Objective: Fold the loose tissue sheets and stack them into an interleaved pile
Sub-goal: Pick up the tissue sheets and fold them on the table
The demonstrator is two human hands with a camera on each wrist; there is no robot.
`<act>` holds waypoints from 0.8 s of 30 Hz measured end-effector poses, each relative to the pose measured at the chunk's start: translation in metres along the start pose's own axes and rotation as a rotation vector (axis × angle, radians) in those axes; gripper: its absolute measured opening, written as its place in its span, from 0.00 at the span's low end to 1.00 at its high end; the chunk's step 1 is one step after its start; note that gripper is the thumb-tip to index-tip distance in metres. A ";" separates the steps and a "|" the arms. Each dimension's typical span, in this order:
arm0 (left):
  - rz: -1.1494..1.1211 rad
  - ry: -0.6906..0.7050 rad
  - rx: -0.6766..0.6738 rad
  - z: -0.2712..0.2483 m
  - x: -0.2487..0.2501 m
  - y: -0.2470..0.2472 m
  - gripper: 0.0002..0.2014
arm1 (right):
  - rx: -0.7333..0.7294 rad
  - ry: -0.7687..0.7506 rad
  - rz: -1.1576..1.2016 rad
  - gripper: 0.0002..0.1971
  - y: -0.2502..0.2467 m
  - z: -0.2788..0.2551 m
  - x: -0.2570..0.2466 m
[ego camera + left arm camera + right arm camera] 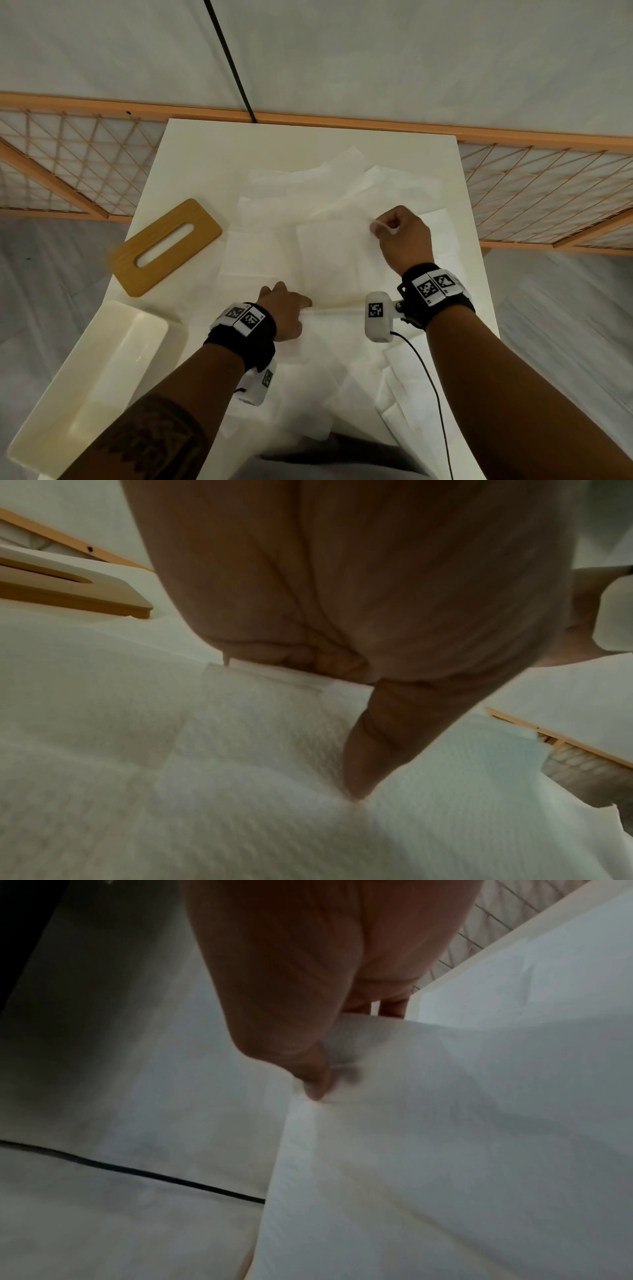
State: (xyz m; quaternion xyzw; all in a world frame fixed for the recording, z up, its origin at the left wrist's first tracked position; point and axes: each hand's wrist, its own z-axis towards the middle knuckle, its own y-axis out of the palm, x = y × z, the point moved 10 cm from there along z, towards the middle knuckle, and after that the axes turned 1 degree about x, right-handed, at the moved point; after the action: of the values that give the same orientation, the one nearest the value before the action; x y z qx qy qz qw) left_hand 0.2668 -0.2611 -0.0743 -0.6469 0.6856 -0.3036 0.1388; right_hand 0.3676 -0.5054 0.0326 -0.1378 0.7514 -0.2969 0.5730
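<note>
Several white tissue sheets (404, 387) lie overlapping across the white table (205, 154). My right hand (376, 228) pinches the far right corner of one tissue sheet (329, 260) between thumb and forefinger and holds it raised; the right wrist view shows that hand (318, 1080) with the sheet (445, 1150) sloping down from it. My left hand (301, 305) sits at the sheet's near edge, on its crease. Its fingers are curled into the palm. In the left wrist view that hand's (342, 723) thumb (363, 750) presses straight down on the tissue (171, 777).
A wooden lid with a long slot (168, 246) lies at the table's left. A white box (92, 373) sits at the near left corner. A black cable (428, 377) trails over the near sheets. A wooden lattice screen (68, 161) stands behind the table.
</note>
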 end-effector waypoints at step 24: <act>-2.044 0.251 -0.018 -0.030 0.039 -0.083 0.46 | -0.037 0.328 0.623 0.07 0.003 -0.002 0.001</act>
State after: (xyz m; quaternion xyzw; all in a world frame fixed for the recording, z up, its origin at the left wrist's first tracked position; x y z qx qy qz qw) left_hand 0.3107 -0.2899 0.0062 -0.8857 -0.1805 -0.3369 -0.2634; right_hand 0.3661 -0.5027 0.0301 0.1371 0.8447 -0.1124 0.5050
